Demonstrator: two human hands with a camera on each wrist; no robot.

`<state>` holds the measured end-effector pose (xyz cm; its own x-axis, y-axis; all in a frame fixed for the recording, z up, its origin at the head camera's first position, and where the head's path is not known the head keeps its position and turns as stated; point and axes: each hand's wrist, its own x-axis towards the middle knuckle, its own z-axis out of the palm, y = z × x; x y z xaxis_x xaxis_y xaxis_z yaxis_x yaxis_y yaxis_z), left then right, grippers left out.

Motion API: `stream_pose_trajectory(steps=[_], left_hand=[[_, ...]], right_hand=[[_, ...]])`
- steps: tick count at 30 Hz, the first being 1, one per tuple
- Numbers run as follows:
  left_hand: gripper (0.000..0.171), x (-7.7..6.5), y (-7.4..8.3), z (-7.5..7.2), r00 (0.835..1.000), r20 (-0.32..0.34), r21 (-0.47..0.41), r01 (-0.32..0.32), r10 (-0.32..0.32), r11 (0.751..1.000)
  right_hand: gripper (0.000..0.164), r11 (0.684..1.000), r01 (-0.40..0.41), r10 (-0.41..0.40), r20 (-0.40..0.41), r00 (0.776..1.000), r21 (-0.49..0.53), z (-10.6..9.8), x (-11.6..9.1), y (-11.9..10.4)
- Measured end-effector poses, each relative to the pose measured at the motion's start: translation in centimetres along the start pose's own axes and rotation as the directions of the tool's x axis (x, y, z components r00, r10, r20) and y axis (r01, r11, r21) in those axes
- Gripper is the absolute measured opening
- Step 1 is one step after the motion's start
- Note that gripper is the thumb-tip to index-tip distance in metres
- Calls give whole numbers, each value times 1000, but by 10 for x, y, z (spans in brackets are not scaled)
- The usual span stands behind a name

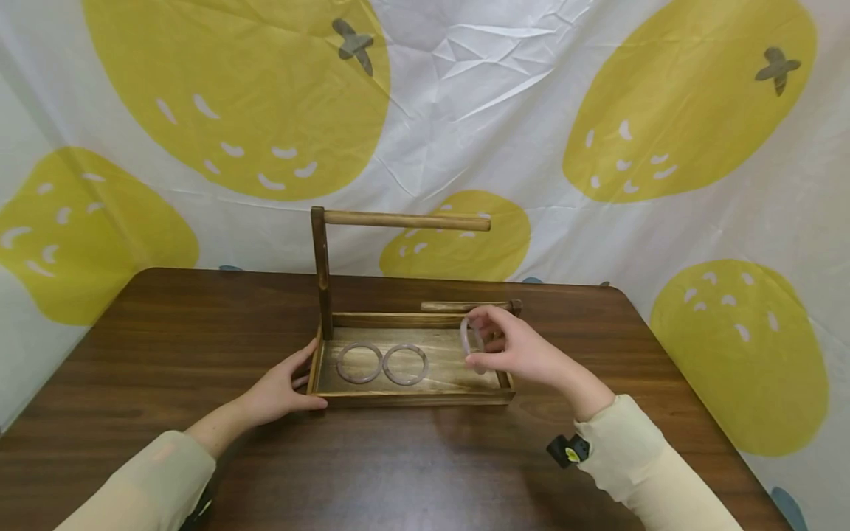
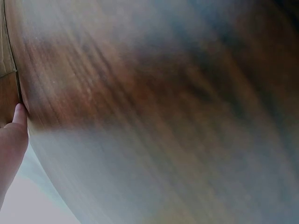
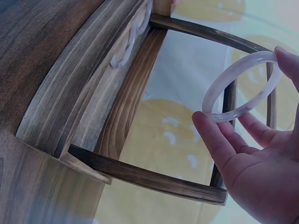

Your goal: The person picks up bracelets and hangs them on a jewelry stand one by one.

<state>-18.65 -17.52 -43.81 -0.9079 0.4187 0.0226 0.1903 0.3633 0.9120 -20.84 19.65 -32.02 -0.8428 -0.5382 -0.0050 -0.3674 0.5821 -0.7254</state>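
A dark-edged wooden tray [image 1: 412, 400] stands on the table, with a tall post [image 1: 322, 273] and upper bar [image 1: 405, 220] at its left and a low bar [image 1: 458, 306] near its right. My left hand [image 1: 279, 387] holds the tray's left end, thumb at the front corner; the left wrist view shows only part of this hand [image 2: 11, 140]. Between thumb and fingers, my right hand [image 1: 521, 350] pinches a pale translucent bangle [image 3: 217, 88], tilted upright above the tray's right part. Two similar bangles, one left [image 1: 339, 363] and one right [image 1: 426, 365], lie flat side by side inside.
The brown wooden table [image 1: 345, 472] extends around the tray. Behind it hangs a white cloth [image 1: 458, 147] printed with yellow fruit. A black wrist device [image 1: 564, 450] sits by the right sleeve [image 1: 637, 457].
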Motion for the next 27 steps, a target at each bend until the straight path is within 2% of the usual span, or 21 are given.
stream_pose_trajectory(steps=[27], left_hand=[[106, 0, -1, -1, 1000, 10, -3, 2, -2, 1000]], right_hand=[[49, 990, 61, -52, -75, 996, 124, -17, 7, -10]])
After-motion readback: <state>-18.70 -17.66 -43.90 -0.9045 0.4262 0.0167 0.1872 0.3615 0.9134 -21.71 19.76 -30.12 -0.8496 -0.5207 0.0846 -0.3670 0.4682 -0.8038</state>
